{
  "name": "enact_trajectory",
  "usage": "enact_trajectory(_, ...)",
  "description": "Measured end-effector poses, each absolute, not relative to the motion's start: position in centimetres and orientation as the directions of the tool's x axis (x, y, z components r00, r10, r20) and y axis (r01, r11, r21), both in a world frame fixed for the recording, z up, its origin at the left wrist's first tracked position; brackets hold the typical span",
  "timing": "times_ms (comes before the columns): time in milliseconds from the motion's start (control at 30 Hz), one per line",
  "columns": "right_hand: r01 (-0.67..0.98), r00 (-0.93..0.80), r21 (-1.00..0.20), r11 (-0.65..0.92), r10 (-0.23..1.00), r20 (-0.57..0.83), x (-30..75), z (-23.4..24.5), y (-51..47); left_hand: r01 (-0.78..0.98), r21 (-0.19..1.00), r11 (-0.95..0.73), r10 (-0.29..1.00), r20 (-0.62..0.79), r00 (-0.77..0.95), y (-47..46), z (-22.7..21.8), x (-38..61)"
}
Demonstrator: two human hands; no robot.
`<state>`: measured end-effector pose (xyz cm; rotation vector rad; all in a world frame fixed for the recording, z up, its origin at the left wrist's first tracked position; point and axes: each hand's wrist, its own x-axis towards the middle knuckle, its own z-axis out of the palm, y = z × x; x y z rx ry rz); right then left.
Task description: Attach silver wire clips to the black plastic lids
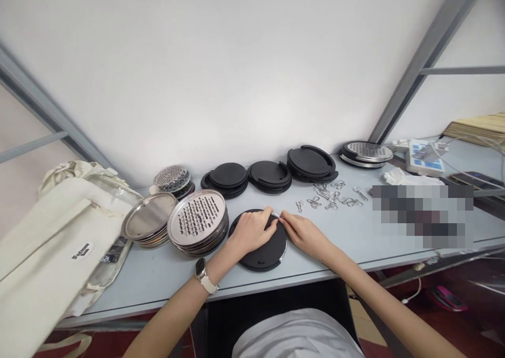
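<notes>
A round black lid lies flat on the grey table in front of me. My left hand rests on top of it, fingers curled, with a watch on the wrist. My right hand is at the lid's far right rim. Both hands pinch a small metal wire clip between their fingertips at the lid's edge. Several more loose wire clips lie scattered on the table just beyond my right hand.
Stacks of perforated steel discs and plain steel plates sit left of the lid. Black lid stacks line the wall, with another grater disc at the right. A cream cloth bag fills the left end.
</notes>
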<state>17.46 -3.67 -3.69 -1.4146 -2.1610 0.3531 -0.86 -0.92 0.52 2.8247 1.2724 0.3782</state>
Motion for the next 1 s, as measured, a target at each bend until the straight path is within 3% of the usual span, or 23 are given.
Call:
enact_trajectory(433,0.785,-0.33,-0.436,0.44,0.893,0.306,17.4,-3.8,-3.8,0.72,0.126,-0.682,0.726,0.24,0.645,-0.6,0.2,-1.0)
enact_trajectory(800,0.74,-0.322,-0.512,0.436,0.898,0.3,17.4,-3.1,-4.1,0.647,0.139,-0.75,0.658,0.259,0.707,-0.5,0.4,-1.2)
enact_trajectory(1000,0.718,-0.244,-0.596,0.359,0.932,0.267,17.3,-2.7,-4.5,0.7,0.159,-0.696,0.709,0.303,0.637,-0.5,0.3,-1.2)
